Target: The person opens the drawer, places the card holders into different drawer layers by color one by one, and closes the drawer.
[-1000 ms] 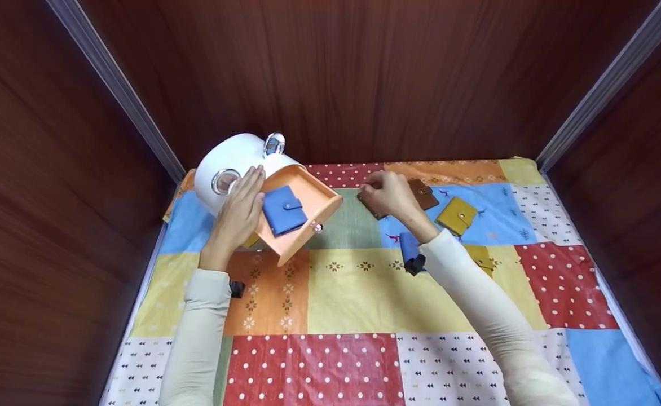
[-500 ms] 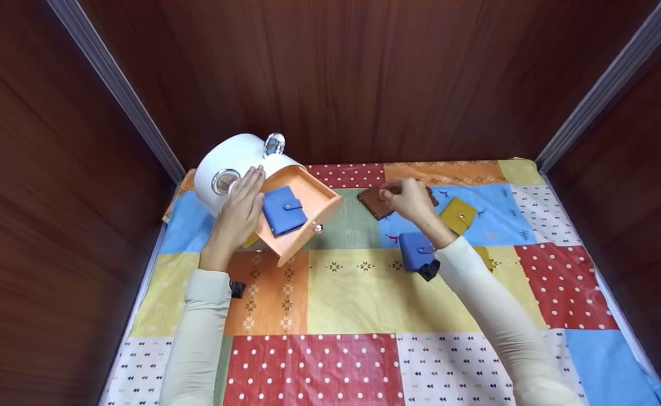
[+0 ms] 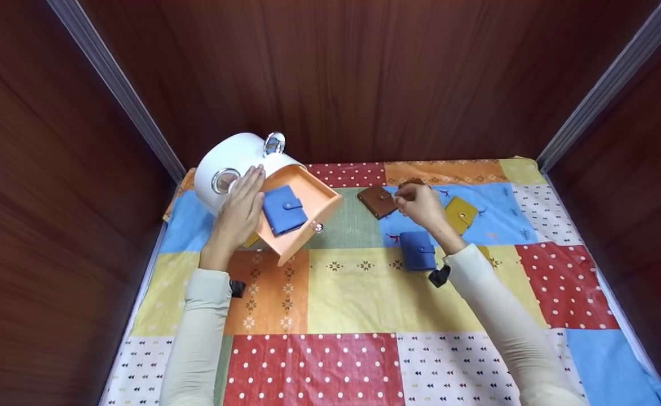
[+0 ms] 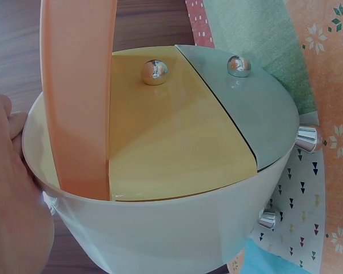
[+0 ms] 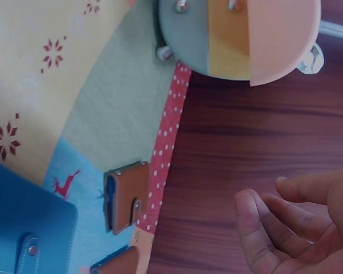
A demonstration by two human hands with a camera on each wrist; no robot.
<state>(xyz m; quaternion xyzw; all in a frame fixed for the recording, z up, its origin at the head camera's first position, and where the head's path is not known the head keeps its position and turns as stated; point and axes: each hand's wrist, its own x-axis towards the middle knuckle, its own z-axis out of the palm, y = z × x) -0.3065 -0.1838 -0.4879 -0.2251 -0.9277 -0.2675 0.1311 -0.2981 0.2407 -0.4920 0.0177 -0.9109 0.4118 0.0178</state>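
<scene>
My left hand (image 3: 239, 211) rests with straight fingers on a white rounded drawer box (image 3: 234, 160). An orange drawer (image 3: 316, 189) is pulled out of it, with a blue snap wallet (image 3: 283, 210) lying inside. Its yellow drawer (image 4: 177, 137) and green drawer (image 4: 246, 108) are closed in the left wrist view. My right hand (image 3: 422, 207) is loosely bent and holds nothing. Just left of its fingertips lies a brown wallet (image 3: 377, 201); a second brown wallet (image 3: 413, 181) is partly hidden behind the hand. A yellow wallet (image 3: 461, 215) lies to the right.
A blue wallet (image 3: 417, 251) lies in front of the right hand. Another yellow wallet (image 3: 485, 252) is mostly covered by the right sleeve. The patchwork cloth (image 3: 358, 293) covers the table. Wooden panels (image 3: 342, 79) enclose the back and sides.
My right hand has moved to the right, off the brown wallet, which now shows fully. More of the blue wallet on the cloth has come into sight. The left hand stays put.
</scene>
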